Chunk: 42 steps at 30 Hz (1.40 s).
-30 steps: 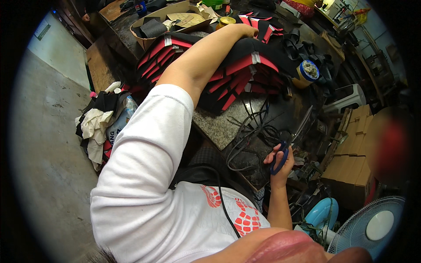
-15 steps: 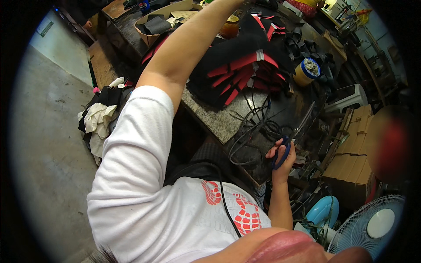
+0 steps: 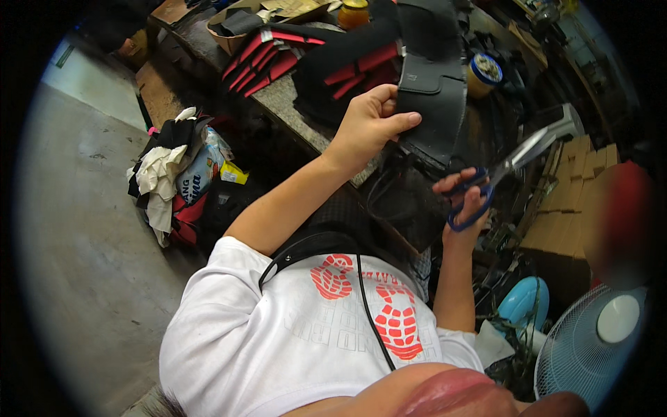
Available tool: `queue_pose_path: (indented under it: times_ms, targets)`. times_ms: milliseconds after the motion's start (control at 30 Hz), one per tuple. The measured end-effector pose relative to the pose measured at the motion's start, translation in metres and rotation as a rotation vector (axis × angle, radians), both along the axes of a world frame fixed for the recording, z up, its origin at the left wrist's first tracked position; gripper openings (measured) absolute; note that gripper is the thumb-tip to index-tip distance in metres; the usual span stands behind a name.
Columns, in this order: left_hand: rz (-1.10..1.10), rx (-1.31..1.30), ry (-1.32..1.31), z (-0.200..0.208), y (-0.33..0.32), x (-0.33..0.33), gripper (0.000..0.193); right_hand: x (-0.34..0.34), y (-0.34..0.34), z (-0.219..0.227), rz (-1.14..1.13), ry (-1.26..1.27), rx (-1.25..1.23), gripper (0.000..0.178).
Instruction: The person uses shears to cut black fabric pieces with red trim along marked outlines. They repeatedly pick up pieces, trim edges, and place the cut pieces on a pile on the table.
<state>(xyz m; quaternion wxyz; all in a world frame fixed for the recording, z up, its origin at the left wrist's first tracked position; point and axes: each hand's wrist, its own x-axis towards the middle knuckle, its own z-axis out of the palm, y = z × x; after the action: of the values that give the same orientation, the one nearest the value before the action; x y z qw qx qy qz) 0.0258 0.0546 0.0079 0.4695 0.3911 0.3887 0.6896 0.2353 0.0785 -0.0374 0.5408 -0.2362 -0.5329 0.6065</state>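
Note:
My left hand (image 3: 379, 125) is closed on the edge of a black leather piece (image 3: 434, 115), thumb on its face. The piece hangs upright over the bench and has stitched lines and a flap-like panel. My right hand (image 3: 469, 205) holds scissors (image 3: 524, 149) with blue handles, its fingers through the loops. Their blades point away and to the right, apart from the leather. Behind my left hand lie stacked black pieces with red edges (image 3: 278, 55), resting on a speckled stone slab (image 3: 281, 108).
A jar (image 3: 484, 73) of pale paste stands beyond the leather, and an orange jar (image 3: 353, 14) at the back. Cardboard boxes (image 3: 570, 201), a white stool (image 3: 571, 121) and a fan (image 3: 590, 347) are on the right. A cloth pile (image 3: 163, 170) sits at the left.
My left hand has come back from the far side of the bench, now with the black leather piece in it. My right hand has moved slightly up and right with the scissors.

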Motion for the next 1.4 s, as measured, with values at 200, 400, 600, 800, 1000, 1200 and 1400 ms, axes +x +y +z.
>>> queue_pose_path:
  times_ms: [200, 400, 600, 800, 1000, 1200, 1400]
  targets:
    - [-0.038, -0.045, -0.146, -0.018, -0.016, 0.023, 0.039, -0.018, -0.010, 0.024, -0.102, -0.127, -0.057, 0.036]
    - [-0.504, -0.348, -0.273, -0.009, -0.026, 0.016, 0.038, -0.008, -0.018, 0.021, -0.020, -0.214, -0.023, 0.034]
    - [-0.436, -0.311, -0.050, -0.005, -0.018, 0.041, 0.032, 0.031, -0.030, 0.003, -0.013, -0.279, -0.137, 0.029]
    - [-0.346, -0.180, -0.064, -0.007, -0.006, 0.044, 0.030, 0.075, -0.063, -0.009, 0.319, -0.283, -0.399, 0.031]
    - [-0.317, -0.170, -0.003, -0.008, -0.002, 0.050, 0.026, 0.088, -0.076, -0.006, 0.329, -0.332, -0.310, 0.053]
    - [-0.309, -0.164, 0.007, -0.008, -0.005, 0.051, 0.026, 0.089, -0.071, -0.003, 0.326, -0.432, -0.353, 0.057]
    - [-0.328, -0.170, -0.009, -0.008, -0.008, 0.049, 0.025, 0.085, -0.074, -0.007, 0.358, -0.263, -0.369, 0.057]
